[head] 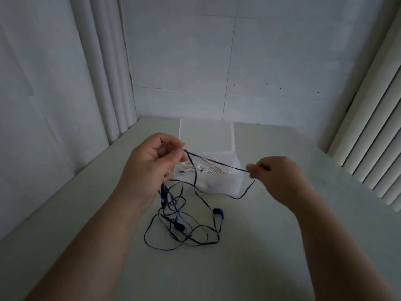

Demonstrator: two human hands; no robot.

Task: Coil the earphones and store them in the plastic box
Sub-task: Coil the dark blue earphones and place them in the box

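Dark blue earphones [180, 229] lie in a loose tangle on the pale table, one earbud [218, 212] to the right of the tangle. My left hand [149, 168] pinches the flat cable at its fingertips, with strands hanging from the palm down to the tangle. My right hand [280, 177] pinches the same cable further along, so a length stretches taut between both hands. Behind that stretch stands the clear plastic box [217, 183], its lid [206, 133] up, with white earphones [204, 167] inside.
The table [260, 257] meets a white wall at the back. Folded curtain pleats [108, 83] hang at the left, and slatted blinds [373, 137] run along the right edge.
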